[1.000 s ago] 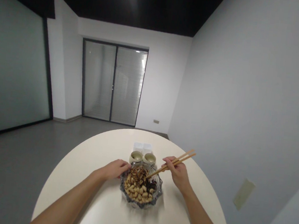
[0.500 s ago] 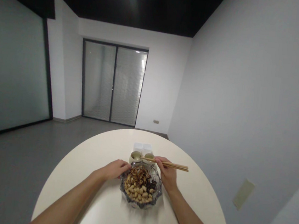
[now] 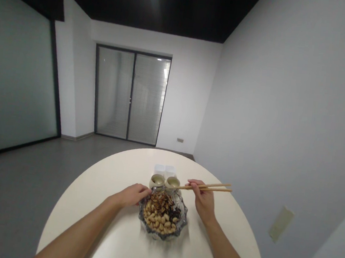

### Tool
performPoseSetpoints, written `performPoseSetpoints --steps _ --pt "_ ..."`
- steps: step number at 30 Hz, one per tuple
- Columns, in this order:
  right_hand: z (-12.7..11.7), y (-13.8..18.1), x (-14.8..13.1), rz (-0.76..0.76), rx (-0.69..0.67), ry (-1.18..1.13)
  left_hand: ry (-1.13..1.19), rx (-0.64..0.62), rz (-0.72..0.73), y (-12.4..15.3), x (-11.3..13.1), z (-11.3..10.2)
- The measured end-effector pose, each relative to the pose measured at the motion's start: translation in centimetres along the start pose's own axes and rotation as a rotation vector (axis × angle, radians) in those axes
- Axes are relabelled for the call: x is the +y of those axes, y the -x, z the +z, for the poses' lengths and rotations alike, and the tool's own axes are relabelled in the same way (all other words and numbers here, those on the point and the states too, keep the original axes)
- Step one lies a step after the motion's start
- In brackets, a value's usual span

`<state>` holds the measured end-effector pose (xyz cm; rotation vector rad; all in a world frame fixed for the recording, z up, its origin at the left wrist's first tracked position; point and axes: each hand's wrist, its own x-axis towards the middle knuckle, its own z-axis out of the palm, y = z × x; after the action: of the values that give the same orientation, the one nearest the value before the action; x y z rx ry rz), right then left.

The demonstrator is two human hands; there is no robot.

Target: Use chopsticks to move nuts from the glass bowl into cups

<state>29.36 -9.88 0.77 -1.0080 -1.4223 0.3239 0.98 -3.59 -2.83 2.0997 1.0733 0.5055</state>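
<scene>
A scalloped clear glass bowl (image 3: 184, 219) stands on the table in front of me. In it lie pale nuts in shells that look like pistachios (image 3: 161, 223), brown striped seeds (image 3: 161, 202) and small dark pieces (image 3: 176, 214). At the bowl's left rim, my left hand (image 3: 134, 194) grips the edge with its fingers. My right hand (image 3: 203, 201), right of the bowl, is closed around a pair of wooden chopsticks (image 3: 218, 187). Their tips point left, over the bowl's far edge by the right small cup (image 3: 173, 181); whether they pinch anything is too small to tell.
A second small cup (image 3: 157, 180) stands to the left of the first, just behind the bowl. Two white square containers (image 3: 159, 169) sit side by side beyond the cups. The round cream table (image 3: 111, 237) has a white wall (image 3: 285, 116) off to its right.
My right hand has moved right with the chopsticks, and their tips have shifted from near the left cup to before the right one. The left hand and bowl stay in place.
</scene>
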Motion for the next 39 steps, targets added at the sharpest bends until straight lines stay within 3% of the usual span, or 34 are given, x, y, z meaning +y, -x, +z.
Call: performPoseSetpoints --steps 6,26,39 --pt "-1.6 -0.3 -0.7 0.011 -0.073 0.066 0.002 0.001 -0.003 0.0 0.0 0.1" --pt "-1.2 0.0 -0.3 0.023 -0.246 0.100 -0.053 0.009 0.012 -0.1 0.0 0.0" --pt "-1.2 0.0 -0.6 0.039 -0.244 0.089 0.004 0.004 0.002 0.0 0.2 0.0"
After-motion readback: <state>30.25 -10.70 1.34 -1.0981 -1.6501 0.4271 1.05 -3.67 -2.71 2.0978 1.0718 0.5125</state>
